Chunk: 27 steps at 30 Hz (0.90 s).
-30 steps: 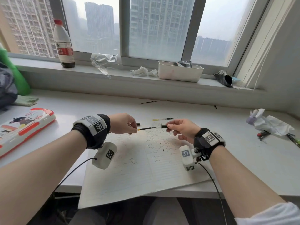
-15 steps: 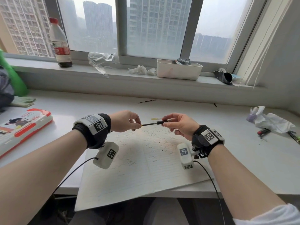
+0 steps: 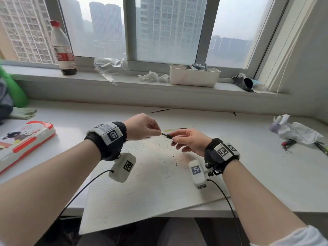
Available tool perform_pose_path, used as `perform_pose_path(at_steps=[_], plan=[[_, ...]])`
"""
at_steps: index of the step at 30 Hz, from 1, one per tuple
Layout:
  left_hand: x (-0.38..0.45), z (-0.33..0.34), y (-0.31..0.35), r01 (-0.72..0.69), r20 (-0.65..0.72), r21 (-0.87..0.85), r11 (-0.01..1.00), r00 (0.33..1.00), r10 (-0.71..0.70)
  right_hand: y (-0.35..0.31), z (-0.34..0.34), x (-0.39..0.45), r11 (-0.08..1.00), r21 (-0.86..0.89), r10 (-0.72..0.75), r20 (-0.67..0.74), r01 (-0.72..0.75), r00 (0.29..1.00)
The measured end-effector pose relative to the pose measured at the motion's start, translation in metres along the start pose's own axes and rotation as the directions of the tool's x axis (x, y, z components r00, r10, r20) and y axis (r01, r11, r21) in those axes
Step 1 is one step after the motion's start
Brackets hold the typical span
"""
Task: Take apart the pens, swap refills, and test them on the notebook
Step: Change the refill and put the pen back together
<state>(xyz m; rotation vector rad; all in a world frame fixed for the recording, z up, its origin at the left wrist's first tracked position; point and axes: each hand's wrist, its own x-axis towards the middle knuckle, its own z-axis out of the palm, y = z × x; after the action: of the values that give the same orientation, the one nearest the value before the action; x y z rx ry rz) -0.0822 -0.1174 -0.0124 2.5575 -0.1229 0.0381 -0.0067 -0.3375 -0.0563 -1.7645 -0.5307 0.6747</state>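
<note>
A short dark pen part [image 3: 166, 135] with a yellowish end is held in the air between the two hands, just above the far edge of the open notebook [image 3: 150, 183]. The left hand [image 3: 142, 126] is pinched on the yellowish end, its fingers curled together; the right hand [image 3: 188, 141] is pinched on the dark end between thumb and forefinger, the other fingers loosely spread. With each hand on an opposite end, the piece is probably being pushed together or pulled apart along its own line; which of the two cannot be told. It is kept over the page, probably so that anything dropped lands on paper and a test stroke is close by.

A second thin yellow refill [image 3: 174, 129] lies on the tabletop [image 3: 248, 174] just beyond the hands, near the notebook's far edge. The notebook's near corner hangs over the tabletop's front edge, so pressing there should be avoided. To the right, bare surface is left before the crumpled tissue [image 3: 300, 132]; to the left, before the pencil case [image 3: 24, 139].
</note>
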Motion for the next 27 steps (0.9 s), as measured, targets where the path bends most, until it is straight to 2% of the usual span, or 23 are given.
perform_pose_path(at_steps=[5,9,13,16,21,27], plan=[[0.0,-0.007,0.006,-0.001,-0.02,-0.045,0.999,1.0,0.001,0.005,0.001,0.0,0.999,0.042,0.01,0.042,-0.012,0.999],[-0.004,-0.012,0.006,0.099,0.076,0.023,0.995,0.992,-0.1,0.009,-0.003,0.0,0.998,0.07,-0.002,0.03,-0.001,1.0],[-0.008,-0.012,0.0,0.18,0.164,-0.005,0.984,0.971,-0.176,0.007,-0.007,-0.003,0.998,0.067,0.009,0.021,-0.011,1.0],[-0.012,-0.01,-0.004,0.152,0.185,-0.018,0.988,0.972,-0.146,0.005,-0.008,-0.005,0.999,0.043,0.016,0.007,-0.016,1.0],[-0.016,-0.01,-0.009,0.044,0.13,-0.053,0.998,0.991,-0.037,-0.002,-0.011,-0.008,1.0,0.01,0.026,-0.016,-0.026,1.0],[-0.014,-0.011,-0.01,0.033,0.166,-0.048,0.998,0.986,-0.025,-0.009,-0.009,-0.01,0.997,-0.073,0.039,-0.012,-0.039,0.999]])
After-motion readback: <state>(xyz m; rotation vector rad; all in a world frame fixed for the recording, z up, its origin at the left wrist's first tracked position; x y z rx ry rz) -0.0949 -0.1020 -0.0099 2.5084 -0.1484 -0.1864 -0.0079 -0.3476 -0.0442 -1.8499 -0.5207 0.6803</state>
